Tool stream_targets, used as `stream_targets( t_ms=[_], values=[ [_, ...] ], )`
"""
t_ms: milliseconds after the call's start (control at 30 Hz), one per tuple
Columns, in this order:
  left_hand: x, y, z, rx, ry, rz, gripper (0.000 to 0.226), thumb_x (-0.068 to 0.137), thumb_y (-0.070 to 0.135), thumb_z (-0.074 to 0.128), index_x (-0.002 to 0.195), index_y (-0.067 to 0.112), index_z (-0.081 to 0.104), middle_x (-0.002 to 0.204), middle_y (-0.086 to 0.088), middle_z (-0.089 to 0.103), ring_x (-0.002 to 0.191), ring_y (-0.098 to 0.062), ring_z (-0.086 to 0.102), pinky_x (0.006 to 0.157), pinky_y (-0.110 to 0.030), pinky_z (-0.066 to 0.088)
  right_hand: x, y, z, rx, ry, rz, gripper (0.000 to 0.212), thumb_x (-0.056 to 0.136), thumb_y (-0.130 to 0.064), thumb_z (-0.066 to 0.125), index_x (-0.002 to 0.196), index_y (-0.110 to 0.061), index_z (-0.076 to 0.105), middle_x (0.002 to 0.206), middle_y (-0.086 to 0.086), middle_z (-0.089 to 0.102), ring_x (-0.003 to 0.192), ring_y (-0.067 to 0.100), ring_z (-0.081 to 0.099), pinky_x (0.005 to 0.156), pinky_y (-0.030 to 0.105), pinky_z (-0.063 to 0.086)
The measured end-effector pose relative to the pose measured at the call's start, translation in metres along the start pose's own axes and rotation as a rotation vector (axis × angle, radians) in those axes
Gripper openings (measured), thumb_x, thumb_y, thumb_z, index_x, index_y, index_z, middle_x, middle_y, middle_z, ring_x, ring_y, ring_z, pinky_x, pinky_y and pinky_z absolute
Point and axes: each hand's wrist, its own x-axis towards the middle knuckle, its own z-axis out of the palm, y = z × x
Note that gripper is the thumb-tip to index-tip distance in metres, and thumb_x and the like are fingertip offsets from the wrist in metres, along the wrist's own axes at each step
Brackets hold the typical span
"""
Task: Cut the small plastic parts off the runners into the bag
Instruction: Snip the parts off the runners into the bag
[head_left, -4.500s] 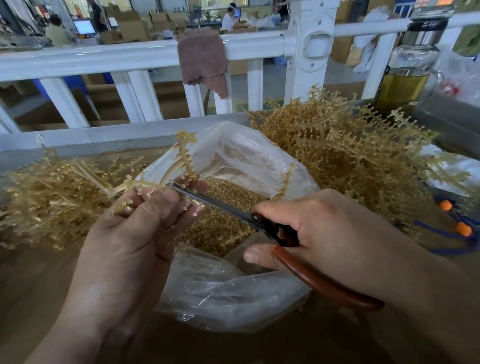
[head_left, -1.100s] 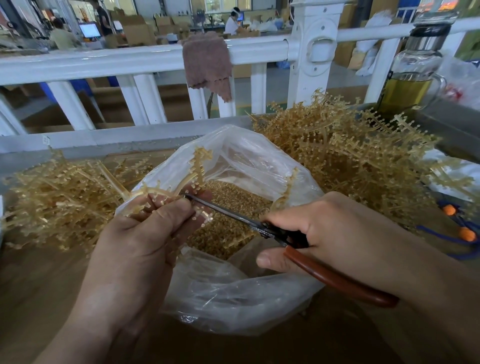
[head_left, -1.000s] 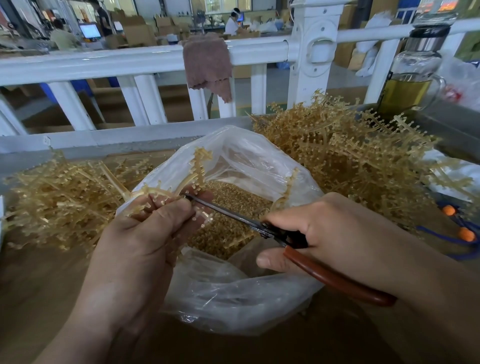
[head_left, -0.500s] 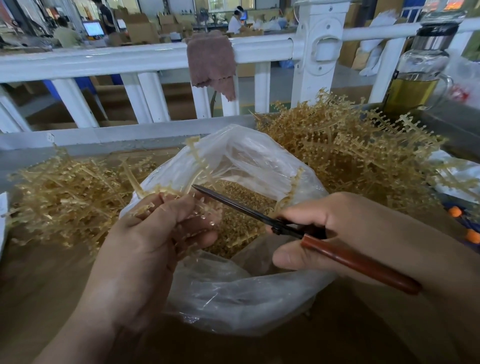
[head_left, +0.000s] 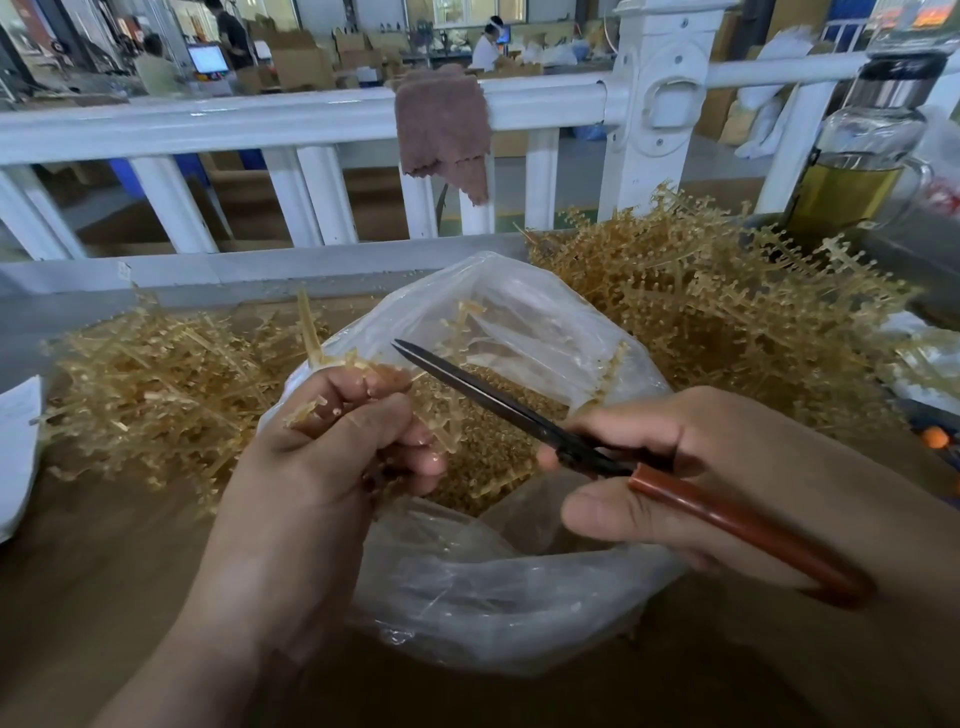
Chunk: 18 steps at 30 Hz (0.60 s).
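Note:
My left hand (head_left: 332, 457) grips an amber plastic runner (head_left: 358, 371) over the left rim of the clear plastic bag (head_left: 493, 587). A branch of that runner hangs down past my fingers into the bag. My right hand (head_left: 727, 478) holds scissors (head_left: 478, 395) with red-brown handles; the blades are together and point up-left, their tip just right of the runner and apart from it. Loose cut amber parts (head_left: 493, 447) fill the bottom of the bag.
A heap of bare runners (head_left: 156, 384) lies left of the bag and a taller heap of runners with parts (head_left: 701, 312) lies behind it on the right. A white railing (head_left: 260, 119) with a brown cloth (head_left: 441, 124) runs behind. A glass bottle (head_left: 857, 156) stands far right.
The scissors have pulled back to the right, off the runner, with blades together. My left hand has turned the runner, so its long stem now points up-left and a branch hangs into the bag.

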Motion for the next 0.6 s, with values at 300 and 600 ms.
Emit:
stream_targets(
  t_ms=[300,600],
  values=[
    [-0.003,0.0,0.006,-0.015,0.07,0.1,0.012,0.085,0.028,0.075,0.074,0.028,0.069,0.078,-0.004,0.069,0.073,-0.016,0.068,0.069,-0.025,0.057,-0.002,-0.001,0.005,-0.139,0.077,-0.037,0.072,0.077,-0.087,0.045,0.112,-0.027,0.062,0.075,-0.015,0.065,0.049,-0.002,0.055,0.043,0.012,0.035],
    [-0.007,-0.002,0.009,0.011,0.145,0.192,0.018,0.086,0.023,0.068,0.073,0.035,0.065,0.082,0.006,0.069,0.076,-0.011,0.069,0.069,-0.028,0.058,-0.004,-0.005,0.011,-0.274,0.184,-0.013,0.064,0.072,-0.085,0.038,0.109,-0.036,0.058,0.09,-0.026,0.059,0.068,-0.003,0.058,0.06,0.015,0.045]
  ],
)
